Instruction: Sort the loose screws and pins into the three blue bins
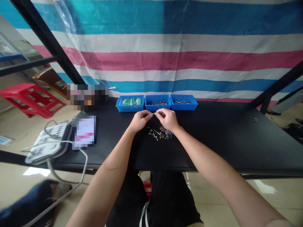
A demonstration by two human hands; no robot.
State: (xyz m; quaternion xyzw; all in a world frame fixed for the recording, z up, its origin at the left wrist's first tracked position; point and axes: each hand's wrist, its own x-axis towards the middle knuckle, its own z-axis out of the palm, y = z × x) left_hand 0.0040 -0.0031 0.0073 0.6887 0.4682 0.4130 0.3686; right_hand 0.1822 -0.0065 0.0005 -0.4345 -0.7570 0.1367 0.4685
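My left hand (140,120) and my right hand (168,119) meet fingertip to fingertip over the black table, just in front of the blue bins. Both are closed in a pinch on a small thin metal pin (153,113), too small to make out in detail. Below the hands, partly covered by my right wrist, lies a loose pile of thin metal pins with brass-coloured pieces (162,136). The middle bin (158,107) holds small brass-coloured and dark parts. Silvery pins fill the bottom of the right bin (187,107), and the left bin (131,108) has green-and-clear plastic bags inside.
A white power strip (50,142) with looping cables sits at the table's left end, beside a blurred-out flat item (84,132). A small metal ring (255,119) lies far right on the black tabletop (224,135). A red stool (33,97) stands on the left.
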